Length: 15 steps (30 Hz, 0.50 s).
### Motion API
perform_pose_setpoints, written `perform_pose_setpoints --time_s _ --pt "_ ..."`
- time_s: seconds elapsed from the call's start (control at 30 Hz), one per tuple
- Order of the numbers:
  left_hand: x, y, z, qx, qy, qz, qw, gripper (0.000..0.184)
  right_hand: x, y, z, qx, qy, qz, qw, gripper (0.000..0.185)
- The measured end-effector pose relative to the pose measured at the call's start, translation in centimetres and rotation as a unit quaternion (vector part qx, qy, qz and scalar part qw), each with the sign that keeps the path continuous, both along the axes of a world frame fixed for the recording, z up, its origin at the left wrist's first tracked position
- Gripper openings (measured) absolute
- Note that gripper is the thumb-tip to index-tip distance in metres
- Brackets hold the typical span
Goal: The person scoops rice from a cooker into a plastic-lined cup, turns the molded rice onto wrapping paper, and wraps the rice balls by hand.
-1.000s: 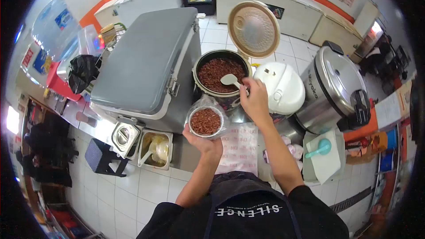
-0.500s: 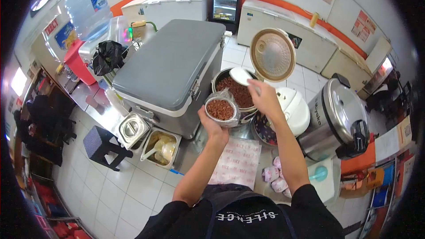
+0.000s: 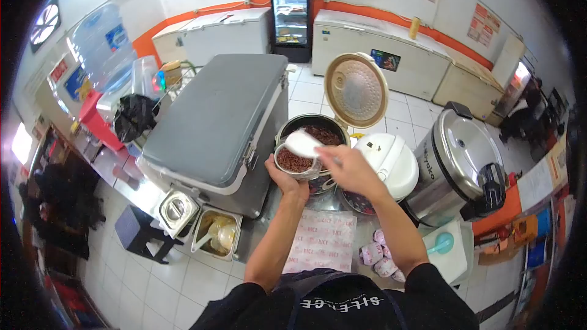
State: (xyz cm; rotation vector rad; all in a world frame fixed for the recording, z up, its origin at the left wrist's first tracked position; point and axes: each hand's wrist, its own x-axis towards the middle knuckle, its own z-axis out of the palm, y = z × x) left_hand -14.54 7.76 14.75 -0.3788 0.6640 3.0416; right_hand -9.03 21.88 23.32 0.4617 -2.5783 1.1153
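My left hand [image 3: 286, 179] is wrapped round a small bowl [image 3: 301, 176] lined with clear plastic and filled with reddish-brown rice. In my right hand [image 3: 351, 170] is a white rice paddle [image 3: 299, 142], its blade over the bowl's far side. Whether the blade touches the rice cannot be seen. Just beyond the bowl stands an open rice cooker [image 3: 282, 126] with more of the dark rice inside, its round lid [image 3: 356, 91] tipped up. Nearer my body lies a printed paper sheet [image 3: 321, 241], with several wrapped bundles [image 3: 372, 253] to its right.
A large grey cooler box [image 3: 214, 116] fills the left side. To the right are a closed white rice cooker [image 3: 391, 165] and a tall steel one [image 3: 449, 171]. Steel food pans [image 3: 217, 232] sit at the front left. A teal ladle [image 3: 441, 244] rests on a white container.
The paddle has moved from over the cooker toward me, above the bowl. My left hand has levelled the bowl, which was tilted. The camera view has shifted.
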Motion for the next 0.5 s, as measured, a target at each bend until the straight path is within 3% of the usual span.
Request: perform_pose_setpoints --time_s 0.03,0.07,0.17,0.23,0.27,0.3,0.37,0.43,0.47,0.5 --pt "0.4 -1.2 -0.4 -0.008 -0.004 -0.047 0.999 0.061 -0.4 0.2 -0.1 -0.057 0.024 -0.015 0.998 0.03" --pt "1.2 -1.6 -0.5 -0.006 -0.012 -0.038 0.999 0.06 -0.7 0.7 0.6 -0.04 -0.05 -0.066 0.996 0.031" --pt "3.2 -2.1 -0.2 -0.013 -0.018 -0.026 0.999 0.058 -5.9 3.2 -5.3 0.037 -0.034 -0.096 0.994 0.037" --pt "4.9 -2.3 -1.0 -0.006 -0.012 -0.034 0.999 0.058 -6.2 3.2 -8.1 0.025 -0.046 -0.089 0.995 0.046" --pt "6.1 -2.8 -1.4 0.006 -0.004 -0.039 0.999 0.058 -5.4 3.1 -9.2 0.075 -0.054 -0.104 0.99 0.049" --pt "6.9 -3.2 -1.7 0.018 0.006 -0.04 0.999 0.058 -4.0 2.6 -11.5 0.11 0.119 -0.152 0.975 0.044" --pt "9.5 -3.9 -3.3 0.003 0.011 -0.024 1.0 0.057 0.4 1.0 -11.9 0.029 0.158 -0.184 0.97 0.043" --pt "12.6 -4.3 -5.1 -0.016 -0.024 -0.037 0.999 0.056 5.5 -1.1 -14.7 -0.213 -0.098 -0.148 0.961 0.042" --pt "14.3 -4.4 -6.0 -0.025 -0.057 -0.063 0.996 0.055 9.0 -2.3 -16.4 -0.33 -0.232 -0.139 0.904 0.042" --pt "16.3 -4.4 -6.9 -0.035 -0.089 -0.092 0.991 0.053 12.5 -3.7 -18.1 -0.476 -0.314 -0.117 0.813 0.041"
